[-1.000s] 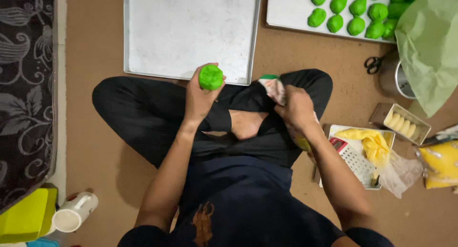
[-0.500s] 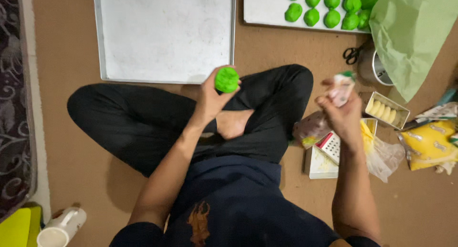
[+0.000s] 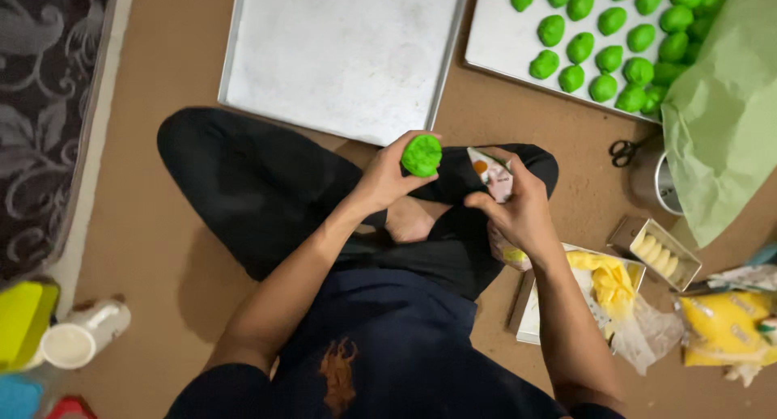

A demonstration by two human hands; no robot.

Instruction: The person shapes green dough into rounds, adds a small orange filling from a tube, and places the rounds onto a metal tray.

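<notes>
**Q:** On the floor around you, what takes up the most room?

**Me:** Straight ahead of my crossed legs lies a big bare baking tray (image 3: 340, 55), its near edge just past my knees. To its right sits a second tray (image 3: 506, 42) carrying rows of green dough pieces (image 3: 603, 51), and a pale green cloth (image 3: 728, 119) drapes over that tray's right corner and part of a metal pot (image 3: 651, 180). By my right thigh there is a white box (image 3: 534, 310) with yellow plastic on it, and beside that a small open box of pale pieces (image 3: 657, 255).

**Q:** And your hands?

**Me:** My left hand (image 3: 388, 176) grips a green dough ball (image 3: 422, 155) at the fingertips, raised above my knee, just short of the bare tray's edge. My right hand (image 3: 518, 212) is closed around a small piping bag (image 3: 490, 170), its tip aimed towards the ball and close to it.

**Q:** How does the ball handle?

**Me:** Soft and light, I judge; it would dent under a hard pinch, so I cup it from below and at the sides. The bag is limp and best squeezed from its back end.

**Q:** Any room to move?

**Me:** Open floor lies to my left as far as the dark patterned mat (image 3: 44, 103). On my right things crowd close, so my elbow has little slack there.
</notes>
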